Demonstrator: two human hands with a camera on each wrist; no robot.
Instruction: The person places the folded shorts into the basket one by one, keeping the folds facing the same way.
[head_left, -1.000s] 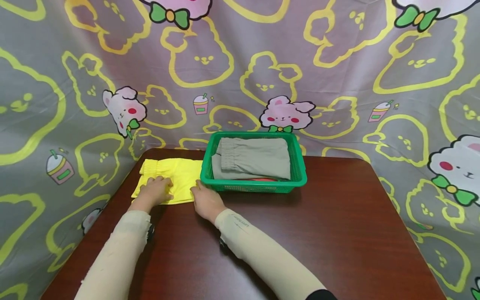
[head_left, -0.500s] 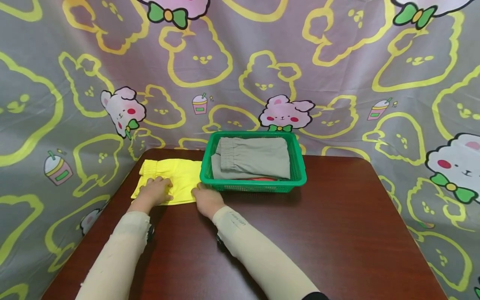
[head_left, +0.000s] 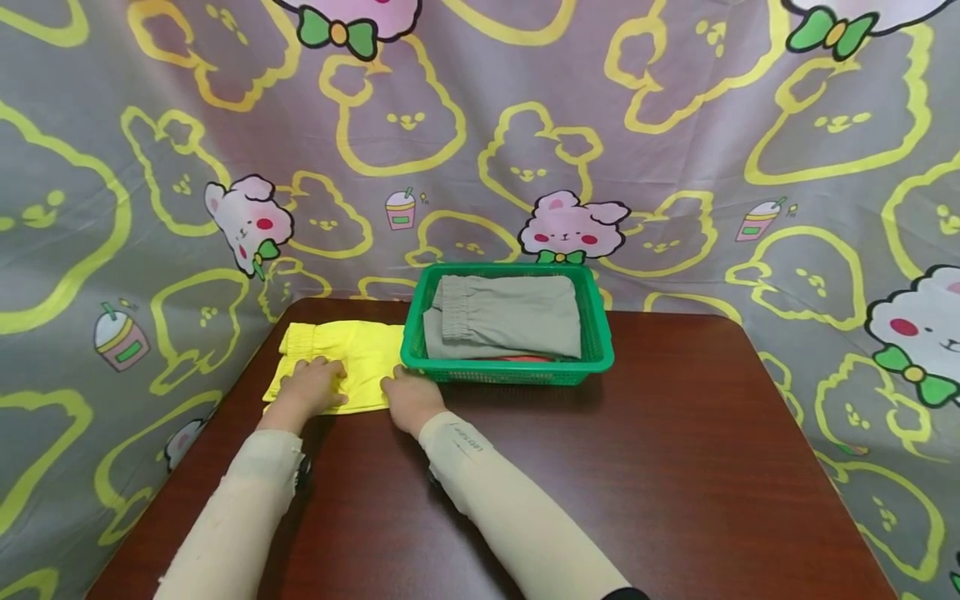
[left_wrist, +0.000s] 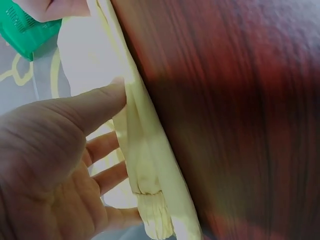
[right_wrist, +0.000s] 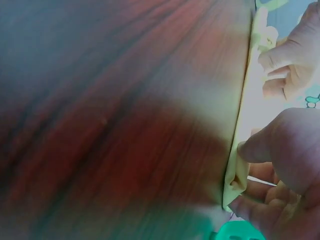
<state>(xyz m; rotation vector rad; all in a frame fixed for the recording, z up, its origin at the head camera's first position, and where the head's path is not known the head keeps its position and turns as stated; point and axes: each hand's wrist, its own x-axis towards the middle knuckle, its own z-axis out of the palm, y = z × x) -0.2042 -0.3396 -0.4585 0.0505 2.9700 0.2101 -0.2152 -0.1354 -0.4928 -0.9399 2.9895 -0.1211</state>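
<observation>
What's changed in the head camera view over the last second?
Very little: the right hand has swung slightly, its wrist edging left. No new grasp or release shows. The left hand remains on the folded yellow fabric garment; the rectangular green plastic basket and folded grey fabric garment inside stayed put.

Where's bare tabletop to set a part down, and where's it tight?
Free: table right of the green basket and right forearm, out to the right edge; also a smaller patch between right forearm and left forearm. Crowded: back left, where left hand and right hand touch the yellow garment beside the basket.
</observation>
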